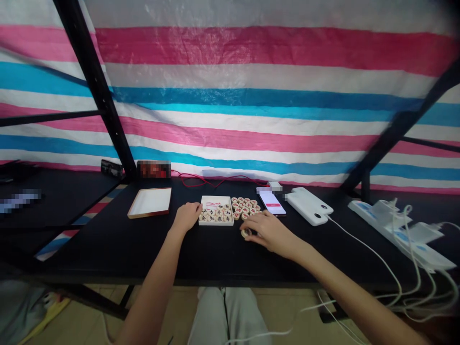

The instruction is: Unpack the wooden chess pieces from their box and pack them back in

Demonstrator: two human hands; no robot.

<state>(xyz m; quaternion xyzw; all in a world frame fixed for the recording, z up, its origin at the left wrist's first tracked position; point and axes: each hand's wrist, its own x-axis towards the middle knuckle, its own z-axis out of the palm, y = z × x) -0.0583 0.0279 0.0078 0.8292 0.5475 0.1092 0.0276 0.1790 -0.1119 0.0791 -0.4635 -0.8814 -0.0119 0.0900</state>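
A white box stands on the table with round Chinese chess pieces with dark characters lying in rows in its nearer part. Part of its printed floor shows behind them. My left hand is at the box's left wall, fingers closed against that edge. With the thumb and fingers of my right hand, I pinch one Chinese chess piece just above or on the table; I cannot tell which. Beside the box, rows of red-marked pieces lie flat, partly hidden by my right hand.
A shallow box lid lies inside up at left. Behind my right hand is a lit phone. A white device with a cable lies right of it. A power strip with plugs and cables sits far right. Black frame posts flank the table.
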